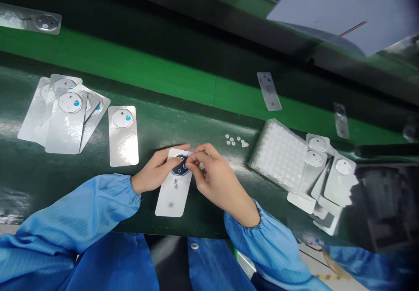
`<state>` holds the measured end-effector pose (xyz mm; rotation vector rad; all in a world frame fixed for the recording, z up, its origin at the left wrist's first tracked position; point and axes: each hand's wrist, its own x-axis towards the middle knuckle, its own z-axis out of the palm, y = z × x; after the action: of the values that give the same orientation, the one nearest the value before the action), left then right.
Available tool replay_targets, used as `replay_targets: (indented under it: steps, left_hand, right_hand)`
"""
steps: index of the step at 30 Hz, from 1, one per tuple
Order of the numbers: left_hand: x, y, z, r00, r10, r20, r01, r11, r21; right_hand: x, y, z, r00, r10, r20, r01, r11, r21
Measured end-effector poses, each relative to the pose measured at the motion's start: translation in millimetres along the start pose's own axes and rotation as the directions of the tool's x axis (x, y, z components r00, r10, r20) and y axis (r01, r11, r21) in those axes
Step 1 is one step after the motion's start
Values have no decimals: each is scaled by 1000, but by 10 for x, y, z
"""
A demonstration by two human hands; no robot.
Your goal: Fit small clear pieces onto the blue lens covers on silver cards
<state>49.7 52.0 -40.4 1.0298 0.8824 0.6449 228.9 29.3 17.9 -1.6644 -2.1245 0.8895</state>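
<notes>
1. A dark green work surface runs across the view, glossy with reflected light, with a brighter green strip behind it.
2. The white card lies flat near the front edge, a dark octagonal piece at its far end.
3. The left hand grips the card's upper left edge, fingers curled over it.
4. The right hand pinches at the dark piece; what the fingertips hold is too small to tell.
5. A fanned stack of silvery cards lies far left, a single card just beside it.
6. Small white discs sit near a clear blister tray, with more cards piled against it.
</notes>
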Motion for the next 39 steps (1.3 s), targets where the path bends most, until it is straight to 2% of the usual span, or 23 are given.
replay_targets:
  steps: [3,10,13,15,19,21,23,27,31,34,37,39]
  left_hand:
    - [-12,0,12,1000,-15,10,15,1000,-3]
    - [-35,1,49,999,41,-12,-41,999,17]
    - [-31,5,52,999,4,-32,-5,999,-34]
    - [-26,11,52,997,-49,-56,44,996,-80]
    - [-12,26,58,989,-126,-76,110,976,-191]
    - [-6,34,64,986,-146,-74,125,964,-237]
    - [-3,39,69,984,-160,-75,135,955,-265]
    - [-11,23,68,993,-112,-43,95,951,-294]
    - [-39,-5,70,996,-82,-44,70,972,-227]
    - [-62,-5,81,998,-38,-57,29,988,-151]
    - [-72,2,89,997,-2,-73,-7,994,-113]
    - [-70,1,92,995,-18,-95,7,994,-113]
  right_hand:
    - [-5,5,10,1000,-14,-24,14,1000,-8]
    - [-36,-1,39,992,-51,-113,53,999,10]
    - [-42,0,38,984,-49,-172,69,992,110]
    - [-41,18,35,985,-30,-169,68,972,224]
    - [-51,96,44,987,69,-142,14,855,518]
    - [-67,133,58,969,138,-203,6,815,580]
    - [-83,151,77,956,176,-235,-12,822,569]
    - [-83,136,133,970,202,-135,-98,834,544]
    - [-52,98,218,961,268,-70,-166,760,629]
    - [-43,72,278,947,316,-65,-190,709,679]
    - [-53,54,299,941,325,-95,-179,715,675]
    - [-66,57,281,947,307,-96,-168,726,667]
